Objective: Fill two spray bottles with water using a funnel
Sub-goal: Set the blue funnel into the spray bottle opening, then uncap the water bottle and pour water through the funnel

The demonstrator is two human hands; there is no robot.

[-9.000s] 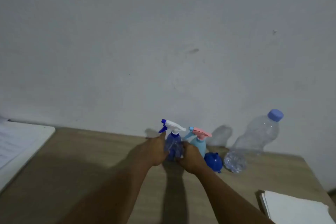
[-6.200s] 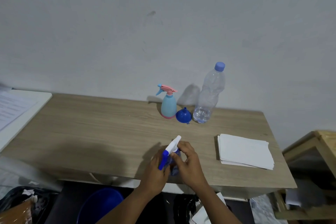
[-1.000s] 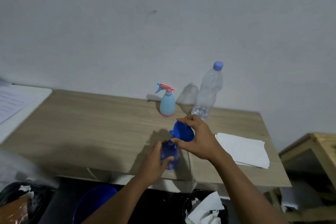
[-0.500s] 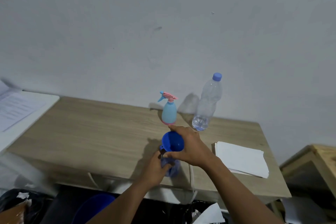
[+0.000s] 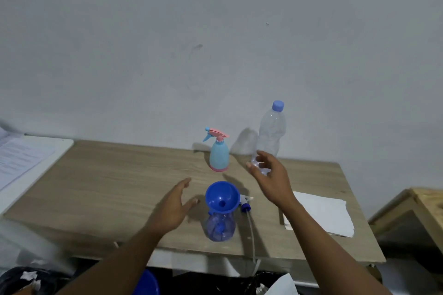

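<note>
Table (image 5: 107,187) bears the funnel-topped spray bottle (image 5: 220,226) between left hand (image 5: 171,208) and right hand (image 5: 273,179), both spread empty.

A plain grey-white wall (image 5: 215,31) fills the upper half beyond both hands, with a faint dark smudge (image 5: 197,46) high above them. Under the left hand (image 5: 171,208) and the right hand (image 5: 273,178) lies a light wood-grain table (image 5: 107,175), its far edge at the wall. Left of the left hand stands a white surface (image 5: 55,151) bearing printed sheets (image 5: 21,158). Right of the right hand, past the table's end, is a pale wooden piece of furniture (image 5: 422,201). The light is dim and soft.
</note>
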